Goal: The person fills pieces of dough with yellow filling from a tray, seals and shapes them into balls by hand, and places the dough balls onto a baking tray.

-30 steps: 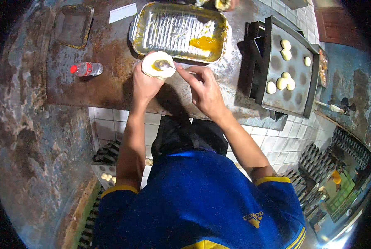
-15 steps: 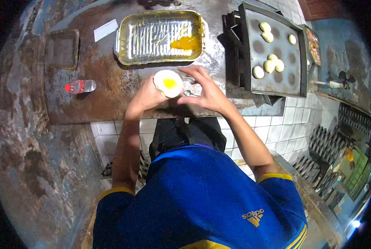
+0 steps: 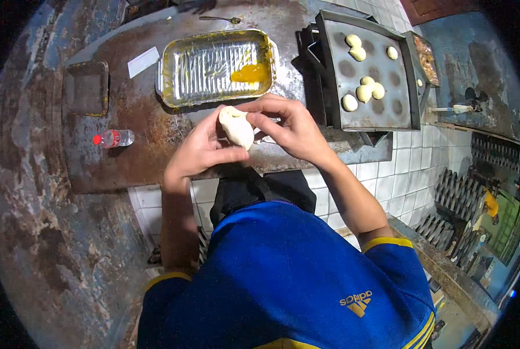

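Note:
A piece of pale dough (image 3: 237,129) is held between my hands in front of the metal pan (image 3: 166,70). Its edges are folded together into a pouch, and no yellow filling shows on it. My left hand (image 3: 199,148) is closed around the dough from the left, thumb along its lower side. From the right, my right hand (image 3: 292,125) pinches the dough's upper right edge between thumb and fingers. Inside the pan, a smear of yellow filling (image 3: 251,74) lies toward the right end.
At the right a dark baking tray (image 3: 382,119) carries several dough balls (image 3: 364,93). A spoon (image 3: 219,20) lies beyond the pan. Left of it are a white card (image 3: 143,62), a red-capped bottle (image 3: 113,138) lying on its side, and a shallow dark tray (image 3: 106,87).
The flat dough round with yellow filling on top is now folded over, hiding the filling. My right hand has come in from beside it and taken hold of its edge.

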A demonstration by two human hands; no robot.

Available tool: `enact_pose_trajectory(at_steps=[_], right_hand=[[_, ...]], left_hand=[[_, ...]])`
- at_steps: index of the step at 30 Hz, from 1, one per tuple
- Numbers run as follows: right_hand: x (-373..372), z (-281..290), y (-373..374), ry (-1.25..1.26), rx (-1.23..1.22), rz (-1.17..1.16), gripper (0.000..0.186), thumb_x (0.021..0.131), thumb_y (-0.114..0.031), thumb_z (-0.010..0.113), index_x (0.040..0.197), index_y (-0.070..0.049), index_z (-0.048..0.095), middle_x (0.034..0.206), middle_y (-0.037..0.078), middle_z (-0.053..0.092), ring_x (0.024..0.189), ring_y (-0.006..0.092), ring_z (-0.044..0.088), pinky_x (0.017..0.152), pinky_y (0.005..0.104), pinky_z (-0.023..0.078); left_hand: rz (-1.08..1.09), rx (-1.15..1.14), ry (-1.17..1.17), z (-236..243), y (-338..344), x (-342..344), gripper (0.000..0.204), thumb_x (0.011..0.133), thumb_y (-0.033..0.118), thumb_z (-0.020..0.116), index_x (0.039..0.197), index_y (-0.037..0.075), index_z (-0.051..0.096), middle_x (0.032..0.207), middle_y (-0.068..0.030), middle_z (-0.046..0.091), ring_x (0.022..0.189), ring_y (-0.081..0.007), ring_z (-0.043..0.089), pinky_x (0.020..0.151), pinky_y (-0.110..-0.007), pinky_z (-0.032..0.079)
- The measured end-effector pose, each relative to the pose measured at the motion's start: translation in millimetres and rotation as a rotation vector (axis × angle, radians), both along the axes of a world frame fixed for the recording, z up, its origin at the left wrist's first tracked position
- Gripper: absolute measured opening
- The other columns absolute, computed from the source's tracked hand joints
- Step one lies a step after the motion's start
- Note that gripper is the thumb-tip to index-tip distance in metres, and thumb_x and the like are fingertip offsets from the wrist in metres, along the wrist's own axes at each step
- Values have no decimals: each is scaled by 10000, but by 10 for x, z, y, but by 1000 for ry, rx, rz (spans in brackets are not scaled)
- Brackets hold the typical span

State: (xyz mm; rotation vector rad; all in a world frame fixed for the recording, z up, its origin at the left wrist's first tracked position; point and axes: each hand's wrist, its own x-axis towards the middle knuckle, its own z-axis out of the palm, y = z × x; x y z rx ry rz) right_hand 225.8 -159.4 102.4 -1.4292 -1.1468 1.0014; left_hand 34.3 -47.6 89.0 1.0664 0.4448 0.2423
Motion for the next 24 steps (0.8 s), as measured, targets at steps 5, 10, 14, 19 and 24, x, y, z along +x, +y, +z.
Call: enact_pose_trajectory(at_steps=[5, 10, 14, 19, 24], right_hand=[[-2, 387, -31, -291, -58, 34, 793, 894, -378, 811, 1548, -68, 486, 1309, 213, 570, 1068, 372, 690, 990, 443, 542], [-62, 508, 139, -764, 229, 204, 806, 757, -387, 896, 1433, -75, 585, 1251, 196, 588, 1009, 402, 681, 904, 455, 577], [39, 547, 182, -495, 176, 94, 418, 827, -312, 853, 1169, -86, 769, 1001, 140, 681, 921, 305, 705, 824, 420, 575], [42, 584, 164, -412, 186, 55, 269, 870, -168, 799, 1131, -100, 798, 902, 121, 701, 886, 323, 721, 784, 418, 576], [-43, 546, 141, -541, 240, 8, 358, 862, -60, 744, 1219, -88, 753, 1058, 142, 723, 852, 340, 734, 764, 406, 597]], left_hand=[[77, -79, 185, -86, -44, -5, 409, 1037, 281, 660, 1353, 30, 598, 1098, -3, 664, 975, -74, 621, 805, -258, 528], [170, -68, 25, -77, -105, 109, 369, 1008, 177, 597, 1339, 13, 592, 1125, -23, 670, 978, -102, 633, 863, -268, 514], [184, -221, -21, -34, -5, 35, 441, 983, 215, 549, 1387, 46, 498, 1019, -12, 632, 870, -73, 590, 706, -235, 468], [132, -247, -130, 40, -64, -48, 524, 1014, 382, 571, 1425, 85, 440, 962, 2, 594, 769, -48, 534, 608, -189, 378], [347, 253, 1, 209, -246, 160, 303, 1013, 278, 652, 1213, 52, 626, 993, 0, 633, 799, -51, 549, 632, -209, 419]])
